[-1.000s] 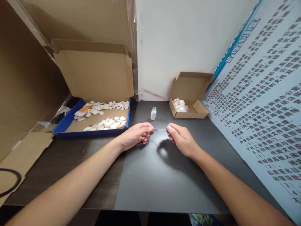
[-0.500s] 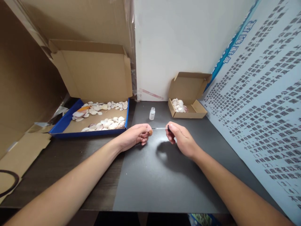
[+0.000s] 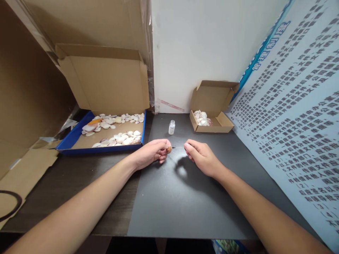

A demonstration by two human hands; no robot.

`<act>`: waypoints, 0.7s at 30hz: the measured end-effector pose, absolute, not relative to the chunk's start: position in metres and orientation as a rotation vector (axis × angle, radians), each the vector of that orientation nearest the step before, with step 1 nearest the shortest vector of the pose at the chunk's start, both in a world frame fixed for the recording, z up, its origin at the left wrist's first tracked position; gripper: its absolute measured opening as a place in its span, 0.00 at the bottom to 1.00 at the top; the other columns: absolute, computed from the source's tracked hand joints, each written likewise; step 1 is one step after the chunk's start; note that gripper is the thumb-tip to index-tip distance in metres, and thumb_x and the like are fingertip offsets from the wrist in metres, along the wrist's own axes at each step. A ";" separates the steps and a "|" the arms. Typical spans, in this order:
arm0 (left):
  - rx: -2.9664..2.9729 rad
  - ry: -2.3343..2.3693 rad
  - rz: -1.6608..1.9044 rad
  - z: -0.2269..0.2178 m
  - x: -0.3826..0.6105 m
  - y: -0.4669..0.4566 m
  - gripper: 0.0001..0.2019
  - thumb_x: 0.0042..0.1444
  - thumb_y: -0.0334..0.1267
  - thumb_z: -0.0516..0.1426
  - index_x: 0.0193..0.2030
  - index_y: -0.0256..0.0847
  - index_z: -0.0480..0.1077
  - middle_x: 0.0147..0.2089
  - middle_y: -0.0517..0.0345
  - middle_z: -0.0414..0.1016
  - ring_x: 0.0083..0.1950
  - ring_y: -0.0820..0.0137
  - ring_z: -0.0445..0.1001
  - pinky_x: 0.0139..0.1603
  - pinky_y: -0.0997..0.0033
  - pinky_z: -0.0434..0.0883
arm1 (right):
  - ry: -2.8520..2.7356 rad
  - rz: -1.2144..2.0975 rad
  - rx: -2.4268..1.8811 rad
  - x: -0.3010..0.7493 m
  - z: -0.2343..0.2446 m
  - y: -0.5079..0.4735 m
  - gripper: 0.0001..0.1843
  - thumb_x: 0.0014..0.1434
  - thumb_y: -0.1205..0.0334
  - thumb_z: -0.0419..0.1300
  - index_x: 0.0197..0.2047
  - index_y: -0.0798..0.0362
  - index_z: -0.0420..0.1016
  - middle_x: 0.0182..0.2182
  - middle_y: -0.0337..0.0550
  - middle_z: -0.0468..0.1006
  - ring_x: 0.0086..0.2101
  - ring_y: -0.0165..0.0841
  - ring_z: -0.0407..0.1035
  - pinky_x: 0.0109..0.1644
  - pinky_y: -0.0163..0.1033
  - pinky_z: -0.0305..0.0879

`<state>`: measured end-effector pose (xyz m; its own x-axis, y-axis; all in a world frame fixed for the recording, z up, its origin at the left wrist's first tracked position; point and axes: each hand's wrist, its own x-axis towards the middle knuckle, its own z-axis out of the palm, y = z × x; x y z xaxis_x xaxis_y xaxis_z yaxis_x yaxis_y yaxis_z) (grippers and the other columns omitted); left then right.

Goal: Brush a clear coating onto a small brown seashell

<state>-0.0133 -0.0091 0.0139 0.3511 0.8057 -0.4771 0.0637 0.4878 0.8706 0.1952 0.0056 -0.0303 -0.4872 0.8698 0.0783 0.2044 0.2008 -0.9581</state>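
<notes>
Left hand (image 3: 152, 153) around half-hidden shell (image 3: 168, 149)

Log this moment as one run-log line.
left hand: pinches small shell | right hand: holds thin stick, tip at shell | vial: upright beyond hands

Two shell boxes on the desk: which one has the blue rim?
The large box, left of the left hand; its tray edge is blue. The small box at the right rear is plain brown cardboard.

Shell (image 3: 168, 149): orange-brown. Tray (image 3: 69, 139): blue, lined brown. Shells (image 3: 124, 138): white, pinkish. Boxes (image 3: 212, 102): brown card. Mat (image 3: 182, 204): dark grey. Poster (image 3: 299, 116): pale blue, black text.
</notes>
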 end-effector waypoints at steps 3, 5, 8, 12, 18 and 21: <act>0.961 1.126 0.590 0.015 -0.013 -0.009 0.08 0.56 0.37 0.55 0.28 0.39 0.62 0.25 0.65 0.55 0.24 0.76 0.56 0.27 0.75 0.60 | -1.815 1.320 -0.983 0.196 -0.029 0.005 0.21 0.69 0.51 0.47 0.26 0.51 0.59 0.22 0.35 0.62 0.24 0.29 0.57 0.29 0.35 0.54; 0.961 1.128 0.589 0.014 -0.013 -0.010 0.07 0.56 0.37 0.54 0.28 0.39 0.62 0.26 0.64 0.56 0.24 0.76 0.56 0.27 0.75 0.60 | -1.806 1.349 -0.953 0.196 -0.028 0.004 0.20 0.69 0.50 0.45 0.28 0.51 0.60 0.22 0.35 0.63 0.24 0.29 0.58 0.29 0.35 0.55; 0.963 1.125 0.586 0.013 -0.014 -0.009 0.07 0.56 0.36 0.55 0.29 0.39 0.62 0.26 0.64 0.56 0.24 0.76 0.56 0.27 0.74 0.60 | -1.831 1.323 -0.963 0.195 -0.028 0.003 0.20 0.69 0.51 0.47 0.28 0.51 0.61 0.22 0.34 0.63 0.24 0.28 0.58 0.29 0.35 0.54; 0.963 1.116 0.583 0.012 -0.015 -0.009 0.07 0.55 0.37 0.56 0.29 0.39 0.63 0.25 0.65 0.55 0.24 0.76 0.57 0.27 0.74 0.60 | -1.812 1.302 -0.978 0.196 -0.028 0.004 0.21 0.70 0.50 0.45 0.26 0.51 0.58 0.21 0.35 0.62 0.23 0.28 0.58 0.29 0.35 0.54; 0.957 1.114 0.593 0.011 -0.015 -0.009 0.07 0.56 0.37 0.55 0.28 0.39 0.63 0.25 0.65 0.54 0.24 0.76 0.56 0.28 0.75 0.60 | -1.837 1.293 -0.966 0.196 -0.027 0.004 0.21 0.68 0.51 0.49 0.25 0.51 0.58 0.21 0.35 0.62 0.24 0.28 0.57 0.29 0.35 0.53; 0.954 1.113 0.592 0.011 -0.015 -0.009 0.07 0.56 0.36 0.55 0.29 0.38 0.64 0.25 0.65 0.54 0.24 0.76 0.57 0.27 0.75 0.60 | -1.816 1.310 -0.955 0.196 -0.027 0.004 0.22 0.69 0.51 0.45 0.25 0.51 0.57 0.21 0.35 0.62 0.23 0.28 0.57 0.30 0.35 0.54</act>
